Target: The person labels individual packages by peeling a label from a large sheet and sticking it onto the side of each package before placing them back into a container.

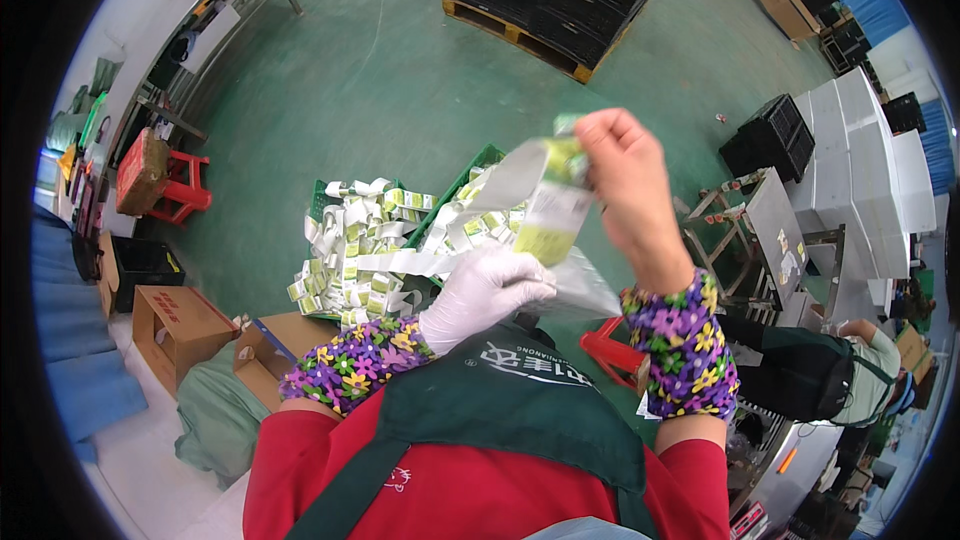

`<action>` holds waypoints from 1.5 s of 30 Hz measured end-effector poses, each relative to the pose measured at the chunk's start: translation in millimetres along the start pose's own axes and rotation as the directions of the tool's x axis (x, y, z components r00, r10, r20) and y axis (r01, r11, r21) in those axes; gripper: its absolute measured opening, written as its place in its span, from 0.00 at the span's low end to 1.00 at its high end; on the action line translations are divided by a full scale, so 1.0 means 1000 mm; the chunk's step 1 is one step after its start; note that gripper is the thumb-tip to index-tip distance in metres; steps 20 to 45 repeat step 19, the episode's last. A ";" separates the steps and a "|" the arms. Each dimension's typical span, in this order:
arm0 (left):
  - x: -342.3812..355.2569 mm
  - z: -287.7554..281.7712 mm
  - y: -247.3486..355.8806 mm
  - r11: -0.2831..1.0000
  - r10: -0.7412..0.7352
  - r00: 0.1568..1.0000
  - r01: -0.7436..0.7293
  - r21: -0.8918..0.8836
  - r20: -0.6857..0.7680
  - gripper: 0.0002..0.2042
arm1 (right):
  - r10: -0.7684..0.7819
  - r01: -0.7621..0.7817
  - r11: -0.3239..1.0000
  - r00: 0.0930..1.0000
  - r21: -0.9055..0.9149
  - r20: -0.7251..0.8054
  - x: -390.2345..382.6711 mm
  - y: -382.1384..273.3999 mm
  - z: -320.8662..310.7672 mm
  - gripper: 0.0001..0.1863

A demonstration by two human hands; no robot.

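Note:
My right hand (628, 175), bare, is raised with its fingers pinched on a strip of green and white labels (550, 225). The strip hangs in a loop, its lower end close to my left hand. In a white glove, my left hand (482, 298) is closed at a clear plastic bag (585, 288); the exact grip is partly hidden. A pale stretch of label strip (405, 263) runs from behind the glove toward a heap of similar label strips (365, 235). These fill a green crate on the left, and more lie in a second green crate (487, 156) beside it.
Black crates (570, 0) stand on a wooden pallet ahead. At left are a red stool (185, 188) and cardboard boxes (180, 335). To the right are a red stool (610, 352), a metal-framed table (775, 230), white boxes (850, 160) and another person (870, 370).

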State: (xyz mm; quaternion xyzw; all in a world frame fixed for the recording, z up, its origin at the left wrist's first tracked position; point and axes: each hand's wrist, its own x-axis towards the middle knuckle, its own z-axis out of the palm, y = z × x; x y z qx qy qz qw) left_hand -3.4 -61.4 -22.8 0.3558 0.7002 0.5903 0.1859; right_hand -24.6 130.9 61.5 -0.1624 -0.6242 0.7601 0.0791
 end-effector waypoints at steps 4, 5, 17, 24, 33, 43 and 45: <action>-0.010 0.003 -0.003 0.964 -0.259 0.963 0.253 -0.084 -0.070 0.07 | -0.065 0.059 0.994 0.996 -0.089 -0.067 0.004 0.003 -0.012 0.07; -0.008 0.000 0.001 0.940 -0.295 0.952 0.272 -0.204 -0.088 0.07 | -0.080 0.070 0.987 0.995 -0.143 -0.067 -0.010 0.009 -0.010 0.07; -0.002 -0.003 0.000 0.990 -0.084 0.965 0.051 -0.135 -0.247 0.06 | 0.059 -0.055 0.789 0.998 -0.612 -0.013 -0.049 0.040 -0.001 0.15; -0.002 -0.006 -0.002 0.991 -0.064 0.969 0.033 -0.130 -0.240 0.07 | 0.085 -0.073 0.665 0.996 -0.743 -0.021 -0.039 0.034 -0.011 0.20; -0.002 -0.006 -0.002 0.991 -0.064 0.969 0.033 -0.130 -0.240 0.07 | 0.085 -0.073 0.665 0.996 -0.743 -0.021 -0.039 0.034 -0.011 0.20; -0.002 -0.006 -0.002 0.991 -0.064 0.969 0.033 -0.130 -0.240 0.07 | 0.085 -0.073 0.665 0.996 -0.743 -0.021 -0.039 0.034 -0.011 0.20; -0.002 -0.006 -0.002 0.991 -0.064 0.969 0.033 -0.130 -0.240 0.07 | 0.085 -0.073 0.665 0.996 -0.743 -0.021 -0.039 0.034 -0.011 0.20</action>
